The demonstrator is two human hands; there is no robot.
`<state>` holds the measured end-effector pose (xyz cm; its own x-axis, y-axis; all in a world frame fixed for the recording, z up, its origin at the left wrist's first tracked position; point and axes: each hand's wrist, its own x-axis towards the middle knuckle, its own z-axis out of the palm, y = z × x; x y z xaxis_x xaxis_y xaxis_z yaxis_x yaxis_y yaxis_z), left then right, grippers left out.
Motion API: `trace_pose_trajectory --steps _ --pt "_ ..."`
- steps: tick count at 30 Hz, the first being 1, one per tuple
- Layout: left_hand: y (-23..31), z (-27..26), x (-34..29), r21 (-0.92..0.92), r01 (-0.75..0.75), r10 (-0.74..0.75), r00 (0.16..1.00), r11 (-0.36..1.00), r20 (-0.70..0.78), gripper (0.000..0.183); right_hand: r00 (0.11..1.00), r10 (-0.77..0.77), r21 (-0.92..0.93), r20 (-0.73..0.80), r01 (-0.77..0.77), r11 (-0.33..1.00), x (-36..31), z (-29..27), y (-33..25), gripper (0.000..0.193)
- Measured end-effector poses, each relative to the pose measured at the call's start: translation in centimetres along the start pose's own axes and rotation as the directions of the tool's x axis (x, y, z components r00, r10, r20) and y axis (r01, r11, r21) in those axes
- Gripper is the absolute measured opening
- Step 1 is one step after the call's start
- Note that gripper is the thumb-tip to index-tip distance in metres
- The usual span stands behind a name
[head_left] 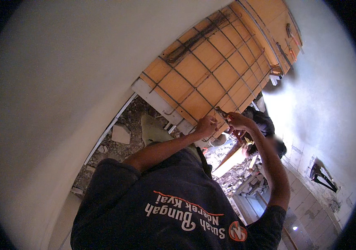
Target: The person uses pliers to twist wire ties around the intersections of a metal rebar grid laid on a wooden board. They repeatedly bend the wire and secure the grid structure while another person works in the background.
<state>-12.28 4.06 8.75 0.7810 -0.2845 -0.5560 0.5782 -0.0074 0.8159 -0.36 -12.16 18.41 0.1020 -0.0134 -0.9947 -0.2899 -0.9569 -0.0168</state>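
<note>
Ahead of me a grid of thin steel reinforcing bars (207, 73) lies over orange-brown formwork boards (186, 84). My left hand (205, 127) is at the near edge of the grid, its fingers closed in a pinch beside the bar ends; whatever is between them is too small to make out. Just to its right, my right hand (238, 121) is closed around a pair of pincers (220, 111), their dark head pointing up and left over the grid edge. The handles are partly hidden by my fingers.
A bundle of dark wire (198, 39) rests on the grid. Hand tools (291, 53) lie at the far right of the boards. Beyond my right hand another person in dark clothing (263, 121) bends low. Rubble (135, 111) covers the ground below; a pale wall (73, 79) rises left.
</note>
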Motion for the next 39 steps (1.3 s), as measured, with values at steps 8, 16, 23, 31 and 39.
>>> trace_pose_trajectory --steps 8,16,23,31,39 --pt "-1.5 2.1 0.7 -0.073 0.032 -0.032 0.999 0.997 -0.007 0.02 0.993 -0.095 -0.441 -0.069 0.055 0.896 0.2 -0.7 -2.0 0.042" --pt "-4.6 2.9 2.3 -0.175 -0.035 0.034 0.999 0.984 -0.011 0.021 0.744 -0.641 -0.793 -0.188 0.27 0.546 0.9 1.6 1.5 0.026" --pt "-3.7 2.6 1.5 -0.155 0.051 -0.051 0.999 0.987 0.0 0.029 0.636 -0.667 -0.723 -0.387 0.239 0.648 3.8 5.8 6.1 0.025" --pt "-1.9 1.8 1.9 -0.336 0.448 -0.395 0.893 0.828 0.215 0.051 0.735 -0.491 -0.503 -0.467 0.236 0.831 2.5 5.7 5.2 0.029" --pt "-0.8 7.4 9.2 -0.945 0.318 -0.295 0.898 -0.079 0.327 0.042 0.947 -0.102 0.641 0.306 -0.125 0.757 0.0 -0.6 3.0 0.008"
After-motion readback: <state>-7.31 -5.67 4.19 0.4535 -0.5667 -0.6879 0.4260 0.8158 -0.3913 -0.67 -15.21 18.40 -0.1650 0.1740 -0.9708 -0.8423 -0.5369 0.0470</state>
